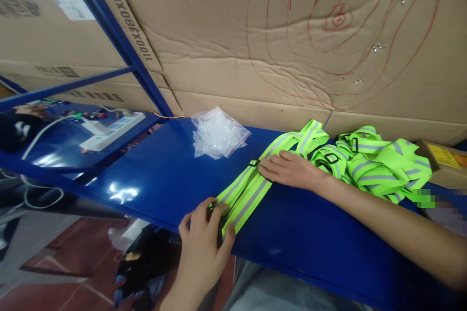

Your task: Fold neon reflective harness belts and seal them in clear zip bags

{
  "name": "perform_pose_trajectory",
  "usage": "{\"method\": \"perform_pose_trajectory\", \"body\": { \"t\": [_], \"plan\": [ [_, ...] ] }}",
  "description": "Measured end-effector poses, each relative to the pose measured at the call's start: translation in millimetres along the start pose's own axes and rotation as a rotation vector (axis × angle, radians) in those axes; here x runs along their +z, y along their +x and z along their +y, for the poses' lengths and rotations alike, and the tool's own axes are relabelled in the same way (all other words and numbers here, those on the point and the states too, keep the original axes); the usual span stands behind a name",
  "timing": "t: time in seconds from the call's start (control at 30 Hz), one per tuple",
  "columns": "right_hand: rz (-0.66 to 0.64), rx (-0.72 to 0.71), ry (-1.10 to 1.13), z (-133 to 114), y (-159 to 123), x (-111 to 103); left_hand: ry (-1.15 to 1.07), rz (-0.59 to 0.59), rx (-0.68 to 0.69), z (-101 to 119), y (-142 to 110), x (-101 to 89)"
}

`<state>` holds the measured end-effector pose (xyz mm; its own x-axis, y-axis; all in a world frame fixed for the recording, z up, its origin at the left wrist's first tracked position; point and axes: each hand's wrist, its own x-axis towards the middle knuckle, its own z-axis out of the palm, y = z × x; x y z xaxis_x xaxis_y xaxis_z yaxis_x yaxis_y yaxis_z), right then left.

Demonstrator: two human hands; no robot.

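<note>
A neon-green reflective strap [249,200] with a grey stripe lies folded in long lengths slantwise across the blue table. My left hand [204,233] is at its near end by the table edge, fingers bent and thumb around the end; part of that end is hidden under the fingers. Farther up, my right hand [288,169] lies flat over the strap, fingers stretched out beside a black buckle [254,163]. Beyond it the strap's far end loops up. To the right sits a heap of similar green straps [386,163] with black buckles.
Clear plastic zip bags [219,132] lie at the table's back. Cardboard [204,24] with red rings drawn on it stands behind the blue table [146,175]. A white power strip [113,131] lies on the left table, near another person's hand [31,109]. A carton [447,163] stands far right.
</note>
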<state>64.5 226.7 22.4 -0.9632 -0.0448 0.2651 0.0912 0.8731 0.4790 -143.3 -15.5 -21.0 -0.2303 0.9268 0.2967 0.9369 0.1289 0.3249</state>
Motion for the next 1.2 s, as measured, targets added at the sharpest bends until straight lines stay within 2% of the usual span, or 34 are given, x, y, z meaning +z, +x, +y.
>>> {"method": "perform_pose_trajectory", "body": {
  "t": [0.07, 0.13, 0.3, 0.43, 0.5, 0.57, 0.67, 0.8, 0.87, 0.93, 1.03, 1.13, 1.2],
  "plan": [
    [-0.056, -0.01, -0.001, -5.3, -10.1, -2.1, -0.004, 0.01, -0.003, -0.8, 0.0, 1.3],
    [-0.113, 0.047, 0.031, -6.6, -22.4, -2.9, 0.0, 0.029, -0.009, -2.0, -0.1, 3.5],
    [-0.163, 0.35, 0.443, 14.1, -49.4, -7.0, 0.043, 0.065, -0.005, -4.2, 0.0, 8.8],
    [-0.392, 0.431, 0.668, 40.3, -50.0, -14.5, 0.062, 0.058, -0.003, -6.3, 0.0, 10.8],
    [-0.511, 0.433, 0.687, 49.4, -43.7, -18.9, 0.072, 0.058, 0.0, -8.1, -0.1, 11.8],
    [-0.578, 0.428, 0.634, 55.6, -35.6, -23.9, 0.078, 0.057, 0.008, -10.0, -0.3, 12.8],
    [-0.565, 0.415, 0.515, 63.9, -25.2, -33.2, 0.076, 0.062, 0.019, -11.1, -0.2, 13.3],
    [-0.373, 0.389, 0.465, 80.5, -21.9, -44.5, 0.069, 0.075, 0.015, -6.8, 0.9, 11.8],
    [-0.286, 0.372, 0.433, 86.7, -23.5, -43.9, 0.066, 0.087, 0.007, -4.3, 1.6, 10.9],
    [-0.254, 0.348, 0.363, 87.1, -24.4, -36.6, 0.065, 0.088, 0.01, -3.6, 2.0, 10.4],
    [-0.272, 0.343, 0.31, 77.6, -22.7, -17.3, 0.061, 0.068, 0.026, -6.1, 2.0, 10.5],
    [-0.349, 0.408, 0.447, 65.5, -21.2, -4.3, 0.053, 0.063, 0.03, -7.9, 1.9, 10.4],
    [-0.408, 0.448, 0.544, 60.1, -22.0, -6.8, 0.053, 0.069, 0.028, -7.0, 2.1, 10.1]
  ]
}}
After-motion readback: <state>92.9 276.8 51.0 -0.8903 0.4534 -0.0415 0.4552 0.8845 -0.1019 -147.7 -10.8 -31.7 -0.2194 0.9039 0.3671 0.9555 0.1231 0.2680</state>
